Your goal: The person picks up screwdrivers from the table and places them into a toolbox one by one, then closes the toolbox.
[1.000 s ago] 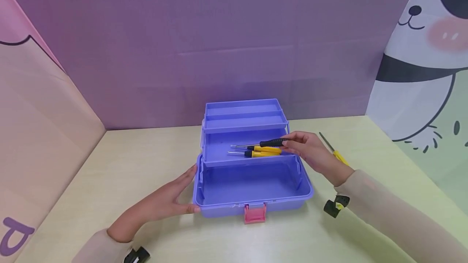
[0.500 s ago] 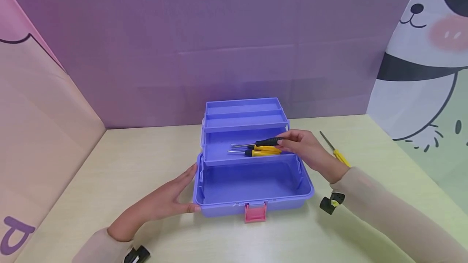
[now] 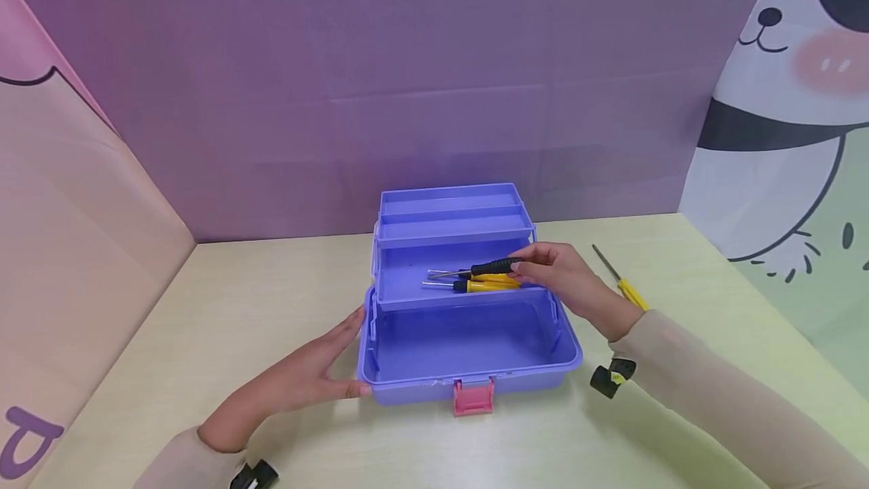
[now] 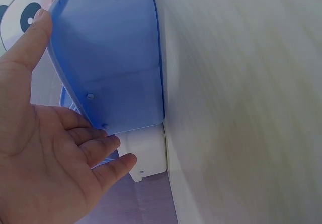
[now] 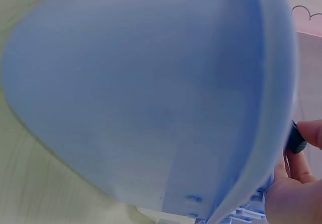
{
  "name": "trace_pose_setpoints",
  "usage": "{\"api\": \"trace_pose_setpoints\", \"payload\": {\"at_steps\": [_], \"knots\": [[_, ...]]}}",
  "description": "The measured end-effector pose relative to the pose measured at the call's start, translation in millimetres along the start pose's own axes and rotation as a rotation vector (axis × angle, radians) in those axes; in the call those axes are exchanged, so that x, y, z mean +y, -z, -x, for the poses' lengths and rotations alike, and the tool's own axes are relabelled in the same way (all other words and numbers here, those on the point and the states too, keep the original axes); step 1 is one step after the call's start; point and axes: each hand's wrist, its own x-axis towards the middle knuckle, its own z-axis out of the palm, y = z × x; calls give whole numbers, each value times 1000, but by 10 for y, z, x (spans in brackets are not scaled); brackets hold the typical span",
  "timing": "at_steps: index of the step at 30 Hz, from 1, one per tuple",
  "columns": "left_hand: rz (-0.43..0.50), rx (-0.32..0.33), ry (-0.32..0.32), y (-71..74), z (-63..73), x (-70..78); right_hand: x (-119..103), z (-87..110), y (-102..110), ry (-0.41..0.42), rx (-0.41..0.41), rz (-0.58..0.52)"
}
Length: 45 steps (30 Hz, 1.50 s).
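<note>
A purple plastic toolbox [image 3: 407,394] stands opened on the table, with a pink latch [image 3: 474,398] at its front. Pinched between thumb and fingers, a black-handled screwdriver [image 3: 494,267] is in my right hand [image 3: 570,284], its shaft pointing left over the middle tray [image 3: 400,272]. Under it, two yellow-handled screwdrivers [image 3: 492,287] lie in that tray. The right wrist view shows the dark handle end [image 5: 297,139] past the box wall. My left hand [image 3: 308,370] rests against the box's left end, thumb at the front corner, fingers extended along the side wall [image 4: 115,63].
Another yellow-handled screwdriver [image 3: 633,293] lies on the table [image 3: 271,285] to the right, behind my right wrist. The upper tray [image 3: 455,225] sits behind the middle one. A purple backdrop [image 3: 434,81] rises at the table's far edge.
My right hand has shifted slightly left with the black-handled screwdriver, which now overlaps the yellow ones a little more. The left hand and the toolbox have stayed in place.
</note>
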Motion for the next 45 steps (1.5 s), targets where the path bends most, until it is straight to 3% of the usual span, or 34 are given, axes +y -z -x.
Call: {"api": "trace_pose_setpoints", "payload": {"at_steps": [21,32,40,45], "knots": [[-5,13,-7,1,5,-20,-51,-20,-73,11,-10,265],[-7,12,-9,-5,5,-29,-54,-24,-109,27,-21,300],[-38,23,-53,3,18,-29,-59,-21,-122,64,-36,287],[-36,16,-41,5,9,-14,-55,-13,-128,53,-22,303]]}}
